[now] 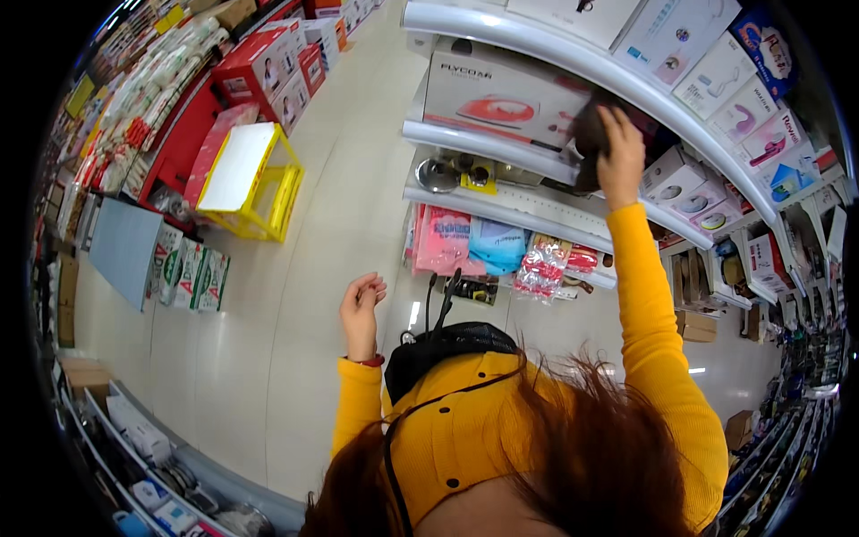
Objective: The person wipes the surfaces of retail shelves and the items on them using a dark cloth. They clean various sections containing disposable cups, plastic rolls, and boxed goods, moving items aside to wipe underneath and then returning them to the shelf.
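Note:
My right hand [621, 151] reaches out to the shelf unit, its fingers over the edge of a dark, blurred object [590, 144], which it appears to grip. That object overlaps the right end of a boxed steam iron [500, 97] on the shelf. On the shelf below are a round metal pan or lid [437, 174] and a small dark item on a yellow card [478, 177]. My left hand [361, 309] hangs over the floor, fingers loosely curled, with no object seen in it. A black bag [443, 352] rests against my front.
Packaged pink [444, 238] and blue goods [496, 245] hang from the lowest shelf edge. Small boxed appliances [691, 188] stand at the right. A yellow stand with a white top [235, 168] and red cartons [258, 70] are across the aisle. Another shelf [194, 463] curves along the lower left.

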`<state>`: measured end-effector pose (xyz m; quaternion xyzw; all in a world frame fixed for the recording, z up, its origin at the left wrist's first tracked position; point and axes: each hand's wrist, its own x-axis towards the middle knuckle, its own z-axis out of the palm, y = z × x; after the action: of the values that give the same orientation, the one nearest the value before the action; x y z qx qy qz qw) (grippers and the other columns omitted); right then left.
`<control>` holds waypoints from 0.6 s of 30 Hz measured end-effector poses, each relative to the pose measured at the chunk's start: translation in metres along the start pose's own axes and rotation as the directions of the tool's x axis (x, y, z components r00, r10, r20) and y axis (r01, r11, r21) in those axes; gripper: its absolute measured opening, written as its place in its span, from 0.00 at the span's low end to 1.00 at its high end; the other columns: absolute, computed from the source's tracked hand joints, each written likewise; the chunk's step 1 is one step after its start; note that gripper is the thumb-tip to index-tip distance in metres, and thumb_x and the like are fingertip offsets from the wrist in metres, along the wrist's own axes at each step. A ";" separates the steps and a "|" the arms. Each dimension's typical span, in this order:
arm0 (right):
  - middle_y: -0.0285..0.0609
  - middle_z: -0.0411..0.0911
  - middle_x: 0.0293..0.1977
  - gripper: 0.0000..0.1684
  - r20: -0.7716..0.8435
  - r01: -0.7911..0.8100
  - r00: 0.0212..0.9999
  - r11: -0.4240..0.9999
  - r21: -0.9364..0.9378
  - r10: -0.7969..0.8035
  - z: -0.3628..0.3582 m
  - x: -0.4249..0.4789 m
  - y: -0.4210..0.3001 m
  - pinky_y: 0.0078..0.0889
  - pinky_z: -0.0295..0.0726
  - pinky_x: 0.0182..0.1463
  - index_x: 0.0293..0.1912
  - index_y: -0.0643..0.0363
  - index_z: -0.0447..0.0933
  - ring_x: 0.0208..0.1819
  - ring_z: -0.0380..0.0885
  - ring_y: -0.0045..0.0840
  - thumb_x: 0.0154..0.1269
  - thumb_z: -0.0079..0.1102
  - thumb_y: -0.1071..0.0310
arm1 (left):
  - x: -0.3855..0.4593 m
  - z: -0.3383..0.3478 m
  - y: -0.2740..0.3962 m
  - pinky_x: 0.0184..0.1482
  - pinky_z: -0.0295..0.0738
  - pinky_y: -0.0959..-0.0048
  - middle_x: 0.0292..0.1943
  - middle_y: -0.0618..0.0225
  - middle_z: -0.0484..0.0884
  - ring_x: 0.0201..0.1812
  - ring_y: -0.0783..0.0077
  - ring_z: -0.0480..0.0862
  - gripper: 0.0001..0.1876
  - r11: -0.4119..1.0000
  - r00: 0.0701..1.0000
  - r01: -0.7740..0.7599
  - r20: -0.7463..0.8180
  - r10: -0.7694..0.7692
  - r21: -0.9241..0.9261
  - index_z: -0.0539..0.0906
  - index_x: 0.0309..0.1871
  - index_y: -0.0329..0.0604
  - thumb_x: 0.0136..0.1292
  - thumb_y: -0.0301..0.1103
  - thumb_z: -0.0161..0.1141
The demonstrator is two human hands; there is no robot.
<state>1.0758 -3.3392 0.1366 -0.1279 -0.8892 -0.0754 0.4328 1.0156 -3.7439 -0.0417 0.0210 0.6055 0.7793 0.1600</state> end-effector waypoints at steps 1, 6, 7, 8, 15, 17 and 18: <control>0.44 0.70 0.53 0.36 -0.043 -0.047 0.998 0.997 0.059 0.049 -0.014 -0.004 -0.004 0.36 0.66 0.57 0.53 0.51 0.72 0.53 0.68 0.40 0.40 0.51 0.86 | -0.002 0.006 0.002 0.49 0.74 0.73 0.41 0.61 0.78 0.43 0.70 0.78 0.12 1.000 1.000 0.004 0.024 -0.004 0.011 0.75 0.48 0.30 0.65 0.23 0.46; 0.47 0.71 0.51 0.32 -0.065 -0.224 0.962 0.904 0.363 0.265 -0.057 -0.053 -0.004 0.35 0.64 0.60 0.53 0.59 0.70 0.54 0.68 0.40 0.43 0.54 0.84 | -0.012 0.062 0.012 0.52 0.74 0.69 0.45 0.59 0.77 0.48 0.67 0.78 0.13 0.997 0.973 0.064 0.225 -0.052 -0.045 0.73 0.52 0.31 0.66 0.25 0.46; 0.48 0.71 0.51 0.32 -0.019 -0.266 0.952 0.857 0.441 0.305 -0.058 -0.066 -0.008 0.33 0.63 0.61 0.53 0.62 0.69 0.55 0.68 0.39 0.43 0.55 0.83 | -0.013 0.079 0.016 0.52 0.74 0.69 0.46 0.58 0.77 0.49 0.66 0.78 0.13 0.993 0.959 0.086 0.277 -0.062 -0.077 0.73 0.52 0.31 0.66 0.26 0.46; 0.48 0.70 0.51 0.32 0.025 -0.285 0.949 0.819 0.498 0.315 -0.054 -0.080 -0.014 0.33 0.63 0.61 0.53 0.62 0.69 0.55 0.68 0.39 0.43 0.55 0.83 | -0.012 0.097 0.019 0.53 0.74 0.68 0.48 0.59 0.75 0.50 0.66 0.77 0.15 0.990 0.927 0.113 0.368 -0.073 -0.089 0.71 0.54 0.33 0.66 0.28 0.47; 0.49 0.65 0.56 0.38 0.404 -0.309 0.914 0.716 0.626 0.041 -0.025 -0.140 -0.084 0.38 0.63 0.62 0.56 0.57 0.67 0.58 0.63 0.43 0.38 0.61 0.80 | -0.010 0.194 0.016 0.52 0.73 0.67 0.53 0.66 0.73 0.54 0.69 0.75 0.24 0.857 0.709 0.496 0.634 -0.308 -0.137 0.65 0.62 0.46 0.66 0.43 0.53; 0.47 0.61 0.60 0.41 0.505 -0.350 0.863 0.706 0.616 -0.013 -0.029 -0.141 -0.089 0.38 0.62 0.64 0.58 0.55 0.65 0.62 0.60 0.43 0.39 0.64 0.79 | -0.005 0.196 0.004 0.50 0.73 0.68 0.53 0.68 0.73 0.53 0.71 0.75 0.25 0.881 0.755 0.458 0.575 -0.315 -0.119 0.66 0.62 0.46 0.65 0.44 0.54; 0.46 0.59 0.62 0.43 0.551 -0.368 0.833 0.701 0.610 -0.042 -0.030 -0.141 -0.089 0.38 0.61 0.64 0.60 0.54 0.65 0.63 0.58 0.42 0.39 0.65 0.78 | -0.001 0.194 -0.002 0.50 0.73 0.67 0.52 0.67 0.74 0.53 0.71 0.75 0.25 0.870 0.767 0.471 0.557 -0.319 -0.149 0.67 0.61 0.45 0.64 0.44 0.55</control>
<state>1.1555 -3.4546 0.0421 -0.0533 -0.9181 0.3422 0.1929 1.0606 -3.5623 0.0080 0.0766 0.4139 0.7702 0.4792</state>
